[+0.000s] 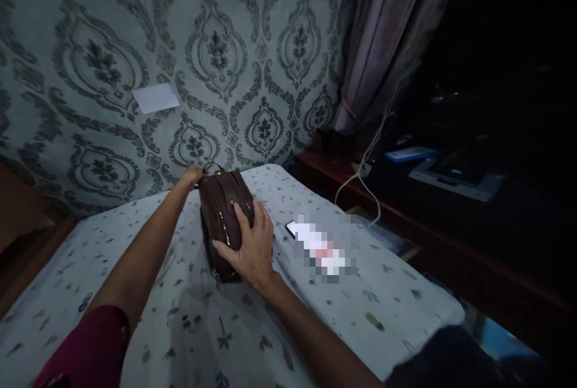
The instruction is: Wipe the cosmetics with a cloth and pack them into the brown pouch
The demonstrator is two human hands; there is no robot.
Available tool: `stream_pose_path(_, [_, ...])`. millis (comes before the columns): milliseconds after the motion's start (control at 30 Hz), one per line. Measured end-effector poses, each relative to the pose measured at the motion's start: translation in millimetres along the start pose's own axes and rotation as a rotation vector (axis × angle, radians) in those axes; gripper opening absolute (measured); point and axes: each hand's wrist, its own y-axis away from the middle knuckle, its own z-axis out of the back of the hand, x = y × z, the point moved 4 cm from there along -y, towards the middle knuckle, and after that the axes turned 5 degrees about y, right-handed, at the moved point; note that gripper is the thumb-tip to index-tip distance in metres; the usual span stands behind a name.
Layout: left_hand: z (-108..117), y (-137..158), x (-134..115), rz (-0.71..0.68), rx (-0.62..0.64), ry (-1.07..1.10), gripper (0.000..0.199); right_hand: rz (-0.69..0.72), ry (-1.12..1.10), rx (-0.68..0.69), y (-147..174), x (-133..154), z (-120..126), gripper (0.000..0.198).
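A dark brown handbag (223, 211) with gold-coloured zips lies on the patterned bed sheet. At its far left corner, beside a thin dark handle loop (214, 167), my left hand (193, 176) is closed on the bag; its fingertips are partly hidden. My right hand (252, 247) rests against the bag's near right side, with thumb and fingers spread over the surface near a zip. To the right of that hand lies a phone (292, 229) with a lit screen, mostly blurred out.
The white sheet (360, 310) with small plant prints covers the bed. Behind it rises a wall (216, 51) with ornate wallpaper and a white sheet of paper (155, 98). On the right are a white cable (378, 136), a blue flat object (412, 154) and dark furniture (451, 250).
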Motion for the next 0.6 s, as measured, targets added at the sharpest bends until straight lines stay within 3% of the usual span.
stream_pose_path(100, [1.7, -2.5, 0.9, -0.028, -0.022, -0.025, 0.028, -0.014, 0.013, 0.041, -0.2, 1.2, 1.1, 0.087])
stream_pose_path(200, [4.2, -9.5, 1.3, -0.087, -0.070, -0.043, 0.006, -0.040, 0.026, 0.075, -0.8, 1.8, 1.2, 0.089])
stream_pose_path(333, [6.8, -16.0, 1.2, -0.162, -0.153, -0.070, 0.023, -0.054, 0.031, 0.090, -1.2, 2.1, 1.0, 0.089])
stream_pose_path(600, [11.6, -6.2, -4.0, -0.269, -0.254, -0.137, 0.019, -0.059, 0.034, 0.101, -1.4, 1.9, 1.8, 0.090])
